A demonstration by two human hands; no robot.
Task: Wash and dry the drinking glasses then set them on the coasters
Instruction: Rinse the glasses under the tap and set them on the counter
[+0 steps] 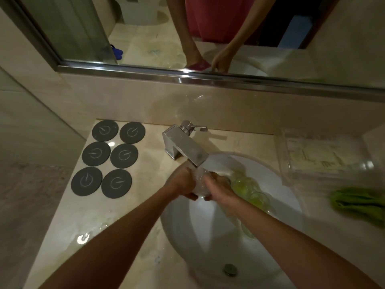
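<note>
Gripping a glass [199, 182] under the tap [185, 148], left hand [183, 182], right hand [218, 187], forearms converging

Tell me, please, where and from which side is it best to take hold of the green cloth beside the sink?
Probably pinch the raised folds of the green cloth from above with the right hand, which is nearer. It lies crumpled on the counter, so its ridges stand up and offer an easy grip.

Green cloth [358, 203] right of sink [281, 184] (crumpled); chrome faucet [183, 146] behind
</note>
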